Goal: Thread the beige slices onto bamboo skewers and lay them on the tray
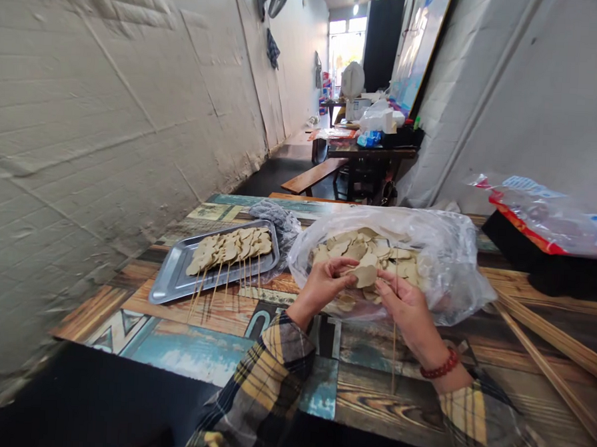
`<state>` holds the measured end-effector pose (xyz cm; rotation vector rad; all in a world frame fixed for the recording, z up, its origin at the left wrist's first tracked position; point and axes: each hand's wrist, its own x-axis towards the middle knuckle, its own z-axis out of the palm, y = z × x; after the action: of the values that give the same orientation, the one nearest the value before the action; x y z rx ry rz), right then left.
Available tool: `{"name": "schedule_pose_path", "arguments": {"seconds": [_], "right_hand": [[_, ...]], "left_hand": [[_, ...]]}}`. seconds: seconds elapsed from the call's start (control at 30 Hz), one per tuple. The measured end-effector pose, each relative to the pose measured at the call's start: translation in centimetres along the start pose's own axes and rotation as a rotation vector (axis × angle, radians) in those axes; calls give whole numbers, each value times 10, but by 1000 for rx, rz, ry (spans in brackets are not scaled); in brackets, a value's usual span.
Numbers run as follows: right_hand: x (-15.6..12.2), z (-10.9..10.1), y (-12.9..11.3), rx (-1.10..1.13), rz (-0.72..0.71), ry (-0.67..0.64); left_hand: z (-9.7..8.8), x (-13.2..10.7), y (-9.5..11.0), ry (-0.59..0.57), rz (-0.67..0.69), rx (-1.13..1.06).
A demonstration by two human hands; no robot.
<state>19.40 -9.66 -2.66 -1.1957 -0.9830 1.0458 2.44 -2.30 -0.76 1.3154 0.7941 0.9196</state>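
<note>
My left hand (325, 285) pinches a thin, pale beige slice (364, 272) of food whose kind I cannot make out. My right hand (407, 302) has its fingertips at the slice's right edge and is closed around a thin wooden skewer (393, 362), which stands nearly upright and runs above and below the hand. Both hands are over an open clear plastic bag (447, 244) heaped with similar slices (347, 243). To the left, a metal tray (168, 277) bears several skewers loaded with folded slices (232, 247), their bare ends sticking out over its near edge.
Bundled bare skewers (548, 330) lie on the patterned wooden table (186, 348) at right. A black box (522, 245) with plastic packaging (559, 214) stands behind them. A crumpled grey plastic bag (279, 216) touches the tray. Beyond are a bench (314, 175) and another cluttered table (372, 151).
</note>
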Motion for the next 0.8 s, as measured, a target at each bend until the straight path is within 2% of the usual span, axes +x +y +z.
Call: {"name": "schedule_pose_path", "arguments": {"seconds": [0.1,0.27,0.53,0.8], "right_hand": [[-1,1,-3,6,-15,-1],[-2,0,-6,-5,-16,66],[1,1,-5,68,22,113],[-3,-1,-4,-62,17,75]], "left_hand": [[3,0,-2,5,-23,42],[5,1,-4,33,-69,59],[5,-1,-5,34,47,71],[7,-3,-6,72,100,194]]}}
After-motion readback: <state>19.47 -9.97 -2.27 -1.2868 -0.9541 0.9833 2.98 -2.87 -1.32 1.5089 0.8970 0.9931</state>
